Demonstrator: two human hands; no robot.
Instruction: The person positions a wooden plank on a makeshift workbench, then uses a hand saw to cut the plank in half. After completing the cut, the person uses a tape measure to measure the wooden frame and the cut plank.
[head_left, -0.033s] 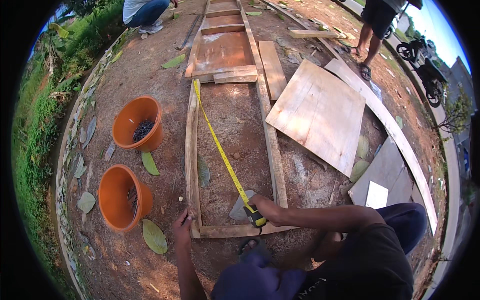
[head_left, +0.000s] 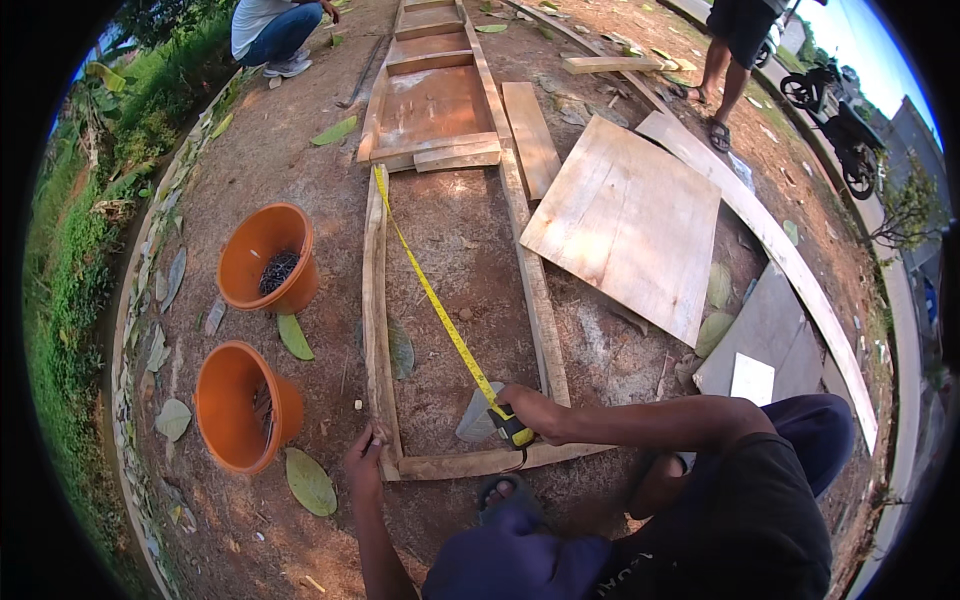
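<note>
My right hand grips a black and yellow tape measure over the near end of a wooden frame on the ground. Its yellow blade runs out diagonally to the far left corner of the frame. My left hand is at the near left corner, beside the end of the left bar. Its fingers are pinched together around something small and dark that I cannot make out.
Two orange buckets stand at left; the farther holds nails. A plywood square and a long plank lie at right. A panelled wooden frame extends ahead. One person squats far left; another stands far right.
The view has shifted slightly, so the ground and frame appear a little farther left. Both hands and the tape measure hold nearly the same positions.
</note>
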